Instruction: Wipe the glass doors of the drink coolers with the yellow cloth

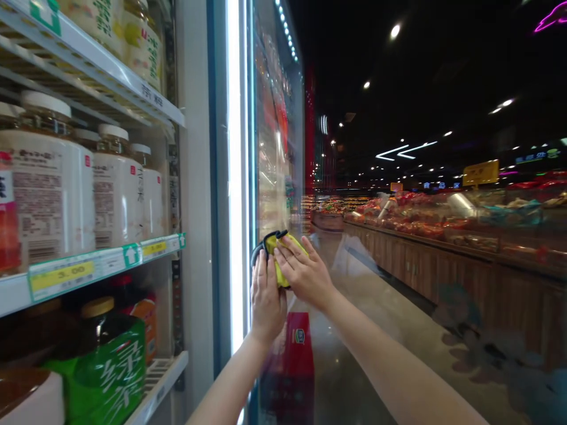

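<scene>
A yellow cleaning cloth with a dark edge point(282, 273) is folded against the glass door point(270, 195) of a lit display fridge. My right hand point(305, 274) presses on the cloth from the right, its fingers pointing up and left. Beside it, my left hand point(268, 301) lies over the cloth's lower left part with its fingers pointing up. Both hands hold the cloth to the glass, and the palms are hidden. Just left of the left hand runs a bright vertical light strip point(236, 177).
Fridge shelves at left carry white-labelled bottles point(113, 189), a green bottle point(108, 360) and price tags point(62, 275). A red box point(292, 366) shows below my hands. Through or mirrored in the glass appear a wooden display counter point(411, 260) and ceiling lights.
</scene>
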Demonstrator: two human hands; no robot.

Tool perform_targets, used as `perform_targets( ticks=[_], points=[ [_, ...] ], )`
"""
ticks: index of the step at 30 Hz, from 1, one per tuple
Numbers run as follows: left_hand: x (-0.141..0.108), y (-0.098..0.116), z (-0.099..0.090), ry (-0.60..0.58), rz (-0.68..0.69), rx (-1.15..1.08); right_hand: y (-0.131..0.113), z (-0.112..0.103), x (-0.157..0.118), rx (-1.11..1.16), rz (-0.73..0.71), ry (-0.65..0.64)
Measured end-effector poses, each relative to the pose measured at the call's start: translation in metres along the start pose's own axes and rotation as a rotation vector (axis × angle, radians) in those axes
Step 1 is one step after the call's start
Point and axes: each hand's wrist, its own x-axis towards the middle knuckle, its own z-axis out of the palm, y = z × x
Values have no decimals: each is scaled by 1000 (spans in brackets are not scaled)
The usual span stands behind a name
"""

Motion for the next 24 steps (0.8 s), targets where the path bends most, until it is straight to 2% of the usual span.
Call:
perform_targets(
  ticks=[2, 4, 6, 9, 11, 13, 16, 20, 22, 24],
  points=[
    [16, 11, 3, -32, 70, 9, 14, -10, -5, -25, 61, 36],
    [18, 22, 8, -67, 132, 38, 21, -20, -22, -53, 115, 63],
    [5, 30, 13, -93, 182, 81, 19, -26, -48, -75, 146, 77],
    [-28, 36, 17, -125, 254, 143, 5, -29, -85, -80, 161, 62],
    [-46, 35, 16, -134, 268, 173, -4, -28, -96, -68, 138, 46],
    [-53, 35, 14, -134, 230, 184, -6, -28, -94, -53, 96, 29],
    [-36, 38, 14, -121, 139, 160, 9, -32, -69, -42, 58, 2],
    [11, 61, 23, -111, 107, 134, 50, -51, -45, -56, 81, -37],
    [28, 79, 30, -125, 151, 132, 70, -65, -53, -70, 124, -63],
    [35, 98, 36, -152, 237, 123, 81, -79, -74, -87, 190, -91]
  ],
)
